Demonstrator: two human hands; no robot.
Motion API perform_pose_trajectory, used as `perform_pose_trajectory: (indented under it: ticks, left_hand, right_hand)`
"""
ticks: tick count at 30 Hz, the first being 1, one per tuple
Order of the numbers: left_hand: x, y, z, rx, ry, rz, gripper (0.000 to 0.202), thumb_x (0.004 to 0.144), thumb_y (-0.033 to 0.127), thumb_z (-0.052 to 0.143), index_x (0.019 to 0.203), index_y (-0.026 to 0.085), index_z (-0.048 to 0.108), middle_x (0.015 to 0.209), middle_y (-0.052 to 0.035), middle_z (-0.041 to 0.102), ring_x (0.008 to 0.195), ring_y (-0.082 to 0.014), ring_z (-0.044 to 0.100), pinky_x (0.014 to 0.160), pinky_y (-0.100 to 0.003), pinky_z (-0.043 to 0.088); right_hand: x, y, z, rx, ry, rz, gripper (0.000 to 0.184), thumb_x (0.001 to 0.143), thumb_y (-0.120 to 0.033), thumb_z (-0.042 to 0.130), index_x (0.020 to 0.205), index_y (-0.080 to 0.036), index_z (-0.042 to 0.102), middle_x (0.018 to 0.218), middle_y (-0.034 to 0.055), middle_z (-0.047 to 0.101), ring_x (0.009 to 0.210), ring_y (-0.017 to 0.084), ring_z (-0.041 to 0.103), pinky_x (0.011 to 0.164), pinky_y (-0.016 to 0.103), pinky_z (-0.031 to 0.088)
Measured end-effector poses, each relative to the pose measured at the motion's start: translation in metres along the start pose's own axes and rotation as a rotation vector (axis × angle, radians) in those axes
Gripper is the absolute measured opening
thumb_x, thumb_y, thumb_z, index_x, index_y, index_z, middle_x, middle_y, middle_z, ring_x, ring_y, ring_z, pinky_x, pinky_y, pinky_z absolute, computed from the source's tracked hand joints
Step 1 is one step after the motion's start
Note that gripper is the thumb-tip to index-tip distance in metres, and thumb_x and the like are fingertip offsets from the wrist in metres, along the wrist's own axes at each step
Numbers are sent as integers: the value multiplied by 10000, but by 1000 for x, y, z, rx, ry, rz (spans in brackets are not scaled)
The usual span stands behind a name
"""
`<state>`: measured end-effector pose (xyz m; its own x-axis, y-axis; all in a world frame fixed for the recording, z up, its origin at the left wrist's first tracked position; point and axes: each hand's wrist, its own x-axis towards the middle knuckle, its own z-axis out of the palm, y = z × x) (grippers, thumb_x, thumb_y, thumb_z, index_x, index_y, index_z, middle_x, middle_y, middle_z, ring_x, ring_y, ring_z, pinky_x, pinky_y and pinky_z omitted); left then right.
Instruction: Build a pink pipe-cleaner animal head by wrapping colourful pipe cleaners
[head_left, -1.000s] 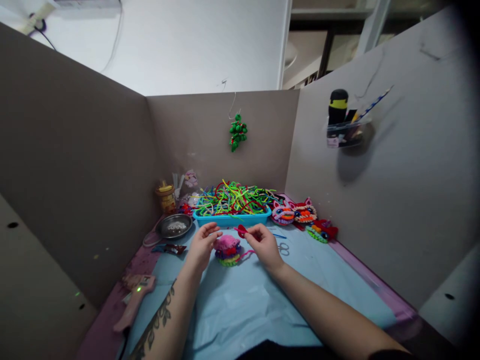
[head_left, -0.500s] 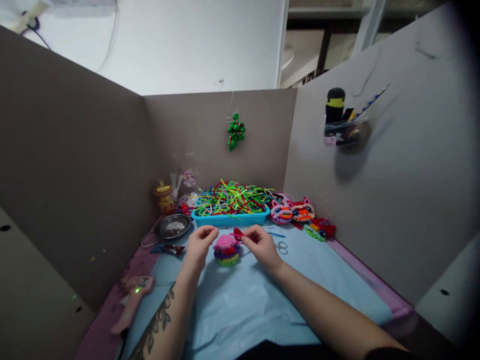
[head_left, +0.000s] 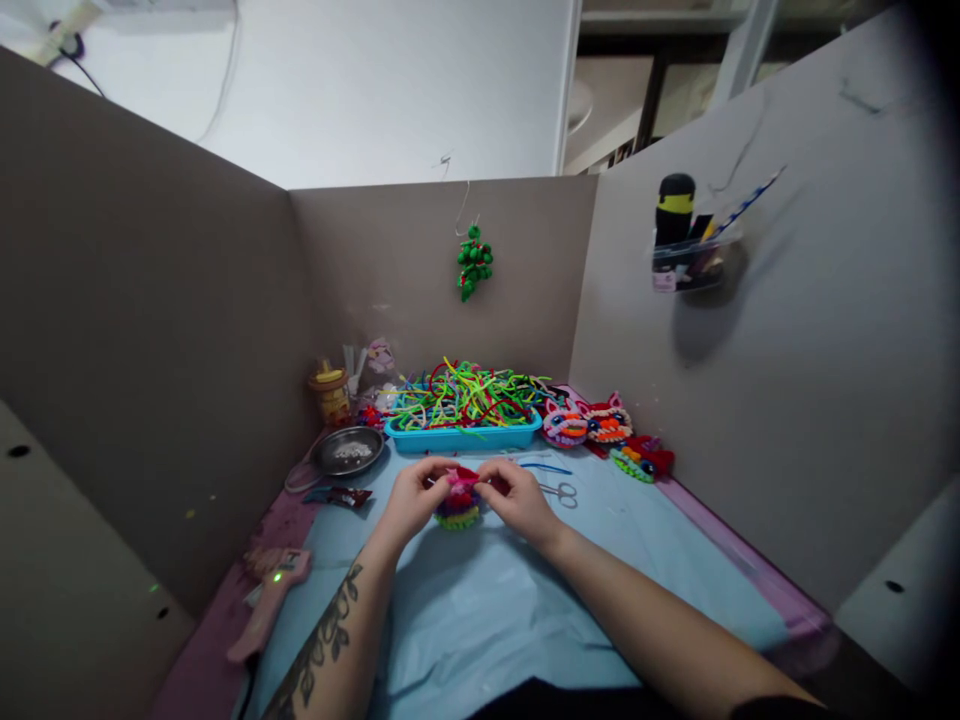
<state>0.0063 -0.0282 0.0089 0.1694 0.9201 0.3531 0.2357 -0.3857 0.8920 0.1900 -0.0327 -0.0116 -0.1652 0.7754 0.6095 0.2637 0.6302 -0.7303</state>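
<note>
A small round figure (head_left: 457, 518) of fuzzy pipe cleaners, with red, purple and yellow-green bands below a pink top, sits on the blue sheet between my hands. My left hand (head_left: 420, 498) is closed at the figure's upper left, thumb and fingers gripping around the pink part. A red-pink fuzzy piece (head_left: 466, 478) lies against the top of the figure. Pinching that piece from the right is my right hand (head_left: 517, 500). My fingers hide much of the figure's upper half. Scissors (head_left: 564, 494) rest just right of my right hand.
Behind my hands stands a blue tray (head_left: 465, 440) heaped with coloured pipe cleaners. A metal bowl (head_left: 349, 452) of small white bits is at left, near a pink glue gun (head_left: 270, 595). Finished-looking fuzzy figures (head_left: 566, 425) sit at right. Grey panels enclose three sides.
The red-pink piece has moved left onto the figure's top with my right hand. My left hand has come in from beside the figure and now grips its upper left.
</note>
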Motion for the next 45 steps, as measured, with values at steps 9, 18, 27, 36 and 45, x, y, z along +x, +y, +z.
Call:
perform_pose_trajectory:
  ticks: [9, 18, 27, 36, 45]
  left_hand:
    - [0, 4, 6, -77, 98, 39, 255, 680, 226, 654, 929, 194, 699, 805, -58, 669, 688, -164, 594, 606, -239, 460]
    - [-1, 8, 2, 65, 40, 58, 92, 691, 234, 646, 712, 195, 727, 723, -60, 701, 656, -179, 608, 618, -252, 452]
    - [2, 5, -4, -30, 252, 40, 106, 695, 274, 650, 719, 183, 700, 709, -51, 693, 673, -174, 612, 636, -247, 447]
    - [16, -15, -21, -414, 758, -35, 321, 625, 356, 705, 846, 130, 651, 730, -19, 625, 633, -107, 561, 601, -218, 460]
    - [25, -29, -52, -766, 1112, -157, 101, 664, 187, 627, 723, 169, 546, 650, 53, 557, 537, -42, 508, 554, -170, 455]
  right_hand:
    - [0, -4, 1, -6, -27, -87, 52, 771, -231, 593, 723, -213, 600, 779, 41, 616, 772, 185, 560, 718, 308, 444]
    - [-2, -3, 2, 16, -67, -34, 34, 765, -194, 575, 738, -198, 595, 901, 53, 664, 776, 173, 605, 688, 290, 466]
    - [-3, -1, -1, 11, 13, 61, 62, 771, -215, 558, 734, -186, 600, 1146, 119, 631, 716, 173, 634, 633, 285, 457]
    - [-2, 7, -4, 80, 88, 77, 91, 817, -268, 521, 769, -192, 506, 1243, 139, 564, 782, 177, 607, 659, 296, 431]
    - [0, 15, -1, 156, 272, 61, 444, 702, -255, 666, 1066, -235, 412, 1128, 83, 563, 578, 93, 463, 549, 243, 424]
